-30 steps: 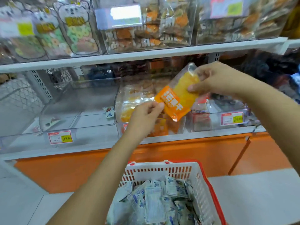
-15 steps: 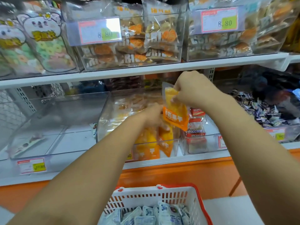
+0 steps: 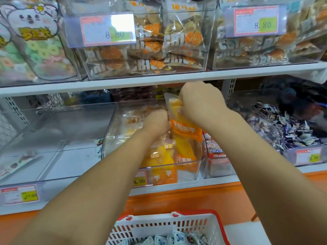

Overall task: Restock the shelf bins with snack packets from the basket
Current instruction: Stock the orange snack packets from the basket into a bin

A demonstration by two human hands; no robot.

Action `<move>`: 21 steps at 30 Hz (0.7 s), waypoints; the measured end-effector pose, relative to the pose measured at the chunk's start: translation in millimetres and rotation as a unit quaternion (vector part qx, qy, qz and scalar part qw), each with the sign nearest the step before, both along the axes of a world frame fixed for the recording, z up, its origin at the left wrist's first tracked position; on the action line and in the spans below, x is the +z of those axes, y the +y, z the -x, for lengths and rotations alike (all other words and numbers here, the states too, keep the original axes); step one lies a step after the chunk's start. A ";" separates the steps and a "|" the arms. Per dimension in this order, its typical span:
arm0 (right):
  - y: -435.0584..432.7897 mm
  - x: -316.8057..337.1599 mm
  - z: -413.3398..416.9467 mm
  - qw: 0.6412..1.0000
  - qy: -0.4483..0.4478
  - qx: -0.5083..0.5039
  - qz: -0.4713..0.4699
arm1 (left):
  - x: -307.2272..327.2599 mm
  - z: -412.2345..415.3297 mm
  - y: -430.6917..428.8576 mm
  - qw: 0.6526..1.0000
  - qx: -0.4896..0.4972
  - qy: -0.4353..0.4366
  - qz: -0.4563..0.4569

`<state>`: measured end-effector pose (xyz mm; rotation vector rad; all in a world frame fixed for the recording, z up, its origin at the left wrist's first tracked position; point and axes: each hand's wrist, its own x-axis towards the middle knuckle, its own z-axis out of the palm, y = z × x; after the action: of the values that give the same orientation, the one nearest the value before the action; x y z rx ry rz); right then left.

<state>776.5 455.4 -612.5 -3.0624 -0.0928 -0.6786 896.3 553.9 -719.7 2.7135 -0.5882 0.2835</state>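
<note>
An orange and yellow snack packet (image 3: pixel 185 127) stands upright over the middle clear bin (image 3: pixel 198 167) on the lower shelf. My right hand (image 3: pixel 200 103) pinches its top edge. Inside the bin, my left hand (image 3: pixel 155 123) is against the packet's left side with its fingers hidden behind it. Several similar orange packets (image 3: pixel 164 156) stand in that bin. The white and red basket (image 3: pixel 166 227) sits below at the bottom edge, holding several pale blue and white packets (image 3: pixel 177 239).
An almost bare clear bin (image 3: pixel 58 144) stands left of the middle one. A narrow bin of red and white packets (image 3: pixel 217 156) and a bin of dark small packets (image 3: pixel 286 128) lie to the right. The upper shelf (image 3: pixel 159 80) carries full bins just above my hands.
Both hands have carried the orange packet up and into the middle bin, turning it upright. The camera has come closer to the shelf, and less of the basket shows.
</note>
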 end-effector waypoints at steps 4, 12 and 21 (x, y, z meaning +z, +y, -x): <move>-6.4 15.6 -8.3 1.000 0.001 -0.023 -0.008 | -1.8 -4.3 4.1 0.983 -0.105 0.111 0.097; -36.7 30.7 -1.3 0.989 0.133 -0.052 -0.033 | -7.9 -0.5 11.6 0.964 -0.153 0.196 0.096; -36.2 25.3 -1.3 0.974 0.219 -0.048 -0.021 | 7.3 6.2 -13.2 0.975 -0.126 0.178 -0.047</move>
<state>777.8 419.2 -587.2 -3.1046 0.0705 0.0068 890.1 540.7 -712.4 2.6440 -0.8397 -0.2955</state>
